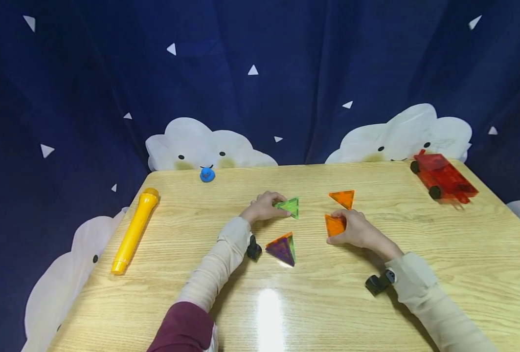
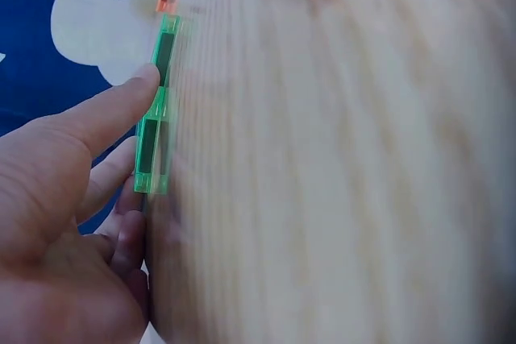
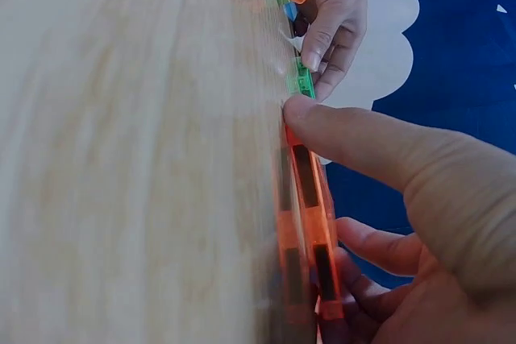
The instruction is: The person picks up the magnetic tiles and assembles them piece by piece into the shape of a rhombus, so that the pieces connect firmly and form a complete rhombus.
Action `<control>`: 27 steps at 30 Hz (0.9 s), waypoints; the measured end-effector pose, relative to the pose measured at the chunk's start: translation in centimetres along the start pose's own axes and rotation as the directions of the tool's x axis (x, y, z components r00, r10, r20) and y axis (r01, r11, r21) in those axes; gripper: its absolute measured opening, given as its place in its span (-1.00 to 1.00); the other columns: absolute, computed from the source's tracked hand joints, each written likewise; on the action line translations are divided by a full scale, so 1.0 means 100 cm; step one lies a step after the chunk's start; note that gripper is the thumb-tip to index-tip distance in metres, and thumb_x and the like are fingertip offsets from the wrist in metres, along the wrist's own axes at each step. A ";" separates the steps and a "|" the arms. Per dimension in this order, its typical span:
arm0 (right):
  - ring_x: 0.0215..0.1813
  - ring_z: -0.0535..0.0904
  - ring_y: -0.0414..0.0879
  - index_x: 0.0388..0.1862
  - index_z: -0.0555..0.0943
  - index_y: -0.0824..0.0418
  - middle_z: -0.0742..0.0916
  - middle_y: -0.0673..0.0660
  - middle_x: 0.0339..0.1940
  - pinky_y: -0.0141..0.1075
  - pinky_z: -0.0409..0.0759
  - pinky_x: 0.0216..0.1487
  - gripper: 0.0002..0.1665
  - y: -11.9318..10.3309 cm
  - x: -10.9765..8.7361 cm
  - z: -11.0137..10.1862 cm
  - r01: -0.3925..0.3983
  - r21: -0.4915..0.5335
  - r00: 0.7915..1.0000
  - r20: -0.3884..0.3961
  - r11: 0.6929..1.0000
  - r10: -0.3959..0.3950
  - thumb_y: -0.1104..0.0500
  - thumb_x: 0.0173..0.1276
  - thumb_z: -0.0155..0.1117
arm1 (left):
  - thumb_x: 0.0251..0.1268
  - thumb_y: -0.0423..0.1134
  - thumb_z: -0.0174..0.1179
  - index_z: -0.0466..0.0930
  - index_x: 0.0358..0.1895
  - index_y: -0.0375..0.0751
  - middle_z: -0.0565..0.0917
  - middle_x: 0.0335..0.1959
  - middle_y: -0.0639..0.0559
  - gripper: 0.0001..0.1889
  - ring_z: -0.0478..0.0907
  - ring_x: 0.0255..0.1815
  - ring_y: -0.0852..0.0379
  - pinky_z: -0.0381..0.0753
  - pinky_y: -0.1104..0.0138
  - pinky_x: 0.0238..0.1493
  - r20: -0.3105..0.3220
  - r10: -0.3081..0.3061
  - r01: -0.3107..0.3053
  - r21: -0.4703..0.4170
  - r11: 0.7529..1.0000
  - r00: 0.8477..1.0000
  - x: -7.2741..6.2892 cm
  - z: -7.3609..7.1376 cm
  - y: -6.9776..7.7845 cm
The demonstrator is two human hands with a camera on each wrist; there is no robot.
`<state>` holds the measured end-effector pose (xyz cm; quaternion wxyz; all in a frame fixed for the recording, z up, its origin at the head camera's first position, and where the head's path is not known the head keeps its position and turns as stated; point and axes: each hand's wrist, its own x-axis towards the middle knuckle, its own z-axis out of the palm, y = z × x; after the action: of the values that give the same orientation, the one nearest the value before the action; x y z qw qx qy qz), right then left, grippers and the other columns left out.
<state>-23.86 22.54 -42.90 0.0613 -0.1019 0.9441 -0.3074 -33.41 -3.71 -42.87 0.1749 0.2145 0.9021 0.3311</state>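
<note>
My left hand (image 1: 265, 206) pinches a translucent green triangular magnetic tile (image 1: 292, 207) between thumb and fingers. Seen edge-on in the left wrist view, that green tile (image 2: 153, 142) lies close to the tabletop. To the right, my right hand (image 1: 357, 231) grips an orange triangular magnetic tile (image 1: 333, 226) along its right side. In the right wrist view the orange tile (image 3: 314, 215) stands slightly off the wood. A second orange triangular tile (image 1: 343, 197) lies just beyond the right hand. Nearer me sits a small pyramid (image 1: 282, 248) with purple, orange and green faces.
A yellow toy microphone (image 1: 135, 232) lies at the table's left. A blue rubber duck (image 1: 207, 174) stands by the back edge. At the back right is a red translucent toy car (image 1: 444, 176) with black wheels. A dark blue curtain (image 1: 286, 58) hangs behind the wooden table (image 1: 321, 313).
</note>
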 end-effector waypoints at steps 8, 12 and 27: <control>0.05 0.40 0.21 0.19 0.42 0.50 0.48 0.46 0.08 0.07 0.39 0.12 -0.11 -0.001 0.001 0.002 0.022 0.035 1.000 -0.010 0.999 -0.021 0.05 -0.02 0.56 | 0.11 0.06 0.32 0.51 0.20 0.00 0.39 0.25 -0.03 -0.44 0.21 0.23 -0.11 0.01 -0.11 0.26 -0.015 -0.018 0.019 0.017 1.000 1.000 0.001 0.001 0.002; 0.08 0.39 0.24 0.19 0.44 0.49 0.49 0.47 0.09 0.10 0.37 0.14 -0.11 0.000 0.002 0.002 0.037 0.023 0.999 -0.026 0.999 -0.037 0.05 -0.04 0.57 | 0.02 0.17 0.35 0.49 0.22 0.03 0.38 0.27 -0.02 -0.34 0.22 0.19 -0.09 0.10 -0.05 0.18 -0.023 -0.028 0.030 0.061 0.998 0.999 0.002 0.004 0.004; 0.14 0.38 0.27 0.31 0.37 0.42 0.38 0.51 0.21 0.12 0.33 0.16 -0.16 0.002 0.007 0.005 0.039 0.102 0.999 -0.015 0.994 -0.037 0.05 0.14 0.45 | -0.08 0.31 0.33 0.41 0.20 0.10 0.34 0.22 -0.05 -0.27 0.22 0.06 -0.06 0.12 0.19 -0.15 -0.050 -0.083 0.092 0.215 0.972 0.995 0.001 0.008 0.014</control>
<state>-24.50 22.28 -43.45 0.0542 -0.1144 0.9255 -0.3570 -32.72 -2.28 -42.55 0.1465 0.1855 0.9447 0.2271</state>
